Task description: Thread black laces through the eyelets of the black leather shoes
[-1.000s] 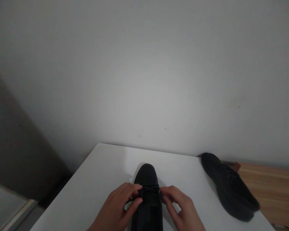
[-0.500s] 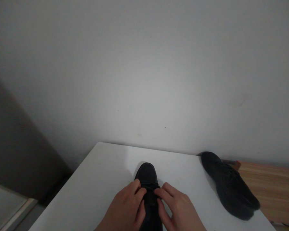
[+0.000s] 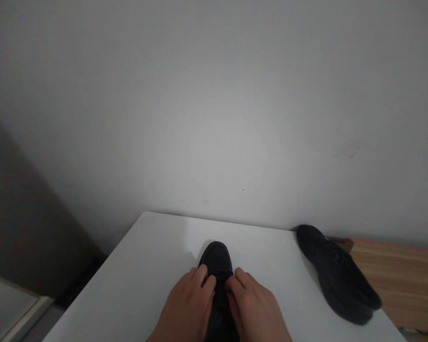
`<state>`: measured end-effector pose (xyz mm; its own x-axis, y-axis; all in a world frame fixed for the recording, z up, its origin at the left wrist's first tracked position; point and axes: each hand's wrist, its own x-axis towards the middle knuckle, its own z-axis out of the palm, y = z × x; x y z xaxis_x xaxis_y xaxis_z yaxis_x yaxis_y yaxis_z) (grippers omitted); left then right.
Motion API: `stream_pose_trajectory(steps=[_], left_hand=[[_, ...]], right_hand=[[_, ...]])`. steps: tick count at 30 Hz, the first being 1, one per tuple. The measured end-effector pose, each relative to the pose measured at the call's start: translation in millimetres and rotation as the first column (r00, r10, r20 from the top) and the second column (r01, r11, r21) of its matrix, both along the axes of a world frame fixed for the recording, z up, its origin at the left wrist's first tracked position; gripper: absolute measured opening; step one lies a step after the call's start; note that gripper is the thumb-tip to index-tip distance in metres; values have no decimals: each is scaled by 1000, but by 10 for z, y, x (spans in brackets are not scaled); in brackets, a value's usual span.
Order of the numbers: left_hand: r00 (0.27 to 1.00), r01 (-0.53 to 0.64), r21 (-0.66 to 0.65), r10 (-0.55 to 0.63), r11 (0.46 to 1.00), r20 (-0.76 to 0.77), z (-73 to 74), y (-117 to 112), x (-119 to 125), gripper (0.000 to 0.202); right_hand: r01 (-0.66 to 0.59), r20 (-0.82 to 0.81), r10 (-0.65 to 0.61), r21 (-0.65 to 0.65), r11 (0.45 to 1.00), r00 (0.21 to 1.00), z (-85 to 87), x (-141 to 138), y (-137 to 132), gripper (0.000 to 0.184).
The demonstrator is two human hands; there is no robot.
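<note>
The left hand [image 3: 190, 301] and right hand [image 3: 254, 301], both curled, flanked the thin black laces [image 3: 221, 274] of a black round-toed shoe [image 3: 216, 256] on the white tabletop [image 3: 160, 251]; grip could not be confirmed, and uneven pulling risked skewed lacing.

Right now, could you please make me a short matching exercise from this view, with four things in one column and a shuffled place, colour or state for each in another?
Column one:
1. Table
2. Wood-grain surface
3. Left hand
4. Far-right shoe

Column two:
A. Black and untouched
B. White
C. At the left side of the middle shoe
D. Brown

Right pairs: 1-B, 2-D, 3-C, 4-A.
</note>
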<state>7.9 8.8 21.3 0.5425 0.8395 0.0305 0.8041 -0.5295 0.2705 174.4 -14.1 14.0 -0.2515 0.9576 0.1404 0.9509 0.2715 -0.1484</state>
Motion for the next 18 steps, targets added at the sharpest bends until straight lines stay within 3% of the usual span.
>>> stream_pose_trajectory(steps=[5, 9, 14, 18], left_hand=[[996, -12, 117, 1, 993, 93, 13, -30, 24, 28], [973, 46, 178, -84, 983, 217, 40, -35, 25, 28], [860, 3, 134, -71, 991, 506, 173, -74, -84, 30], [741, -24, 79, -35, 997, 671, 340, -166, -177, 37]], right_hand=[[-13, -86, 18, 58, 998, 996, -60, 10, -1, 23], [-60, -366, 85, 78, 995, 927, -51, 45, -28, 25], [-51, -744, 90, 75, 996, 662, 181, 38, -134, 21], [46, -907, 87, 116, 992, 413, 392, 62, -233, 31]])
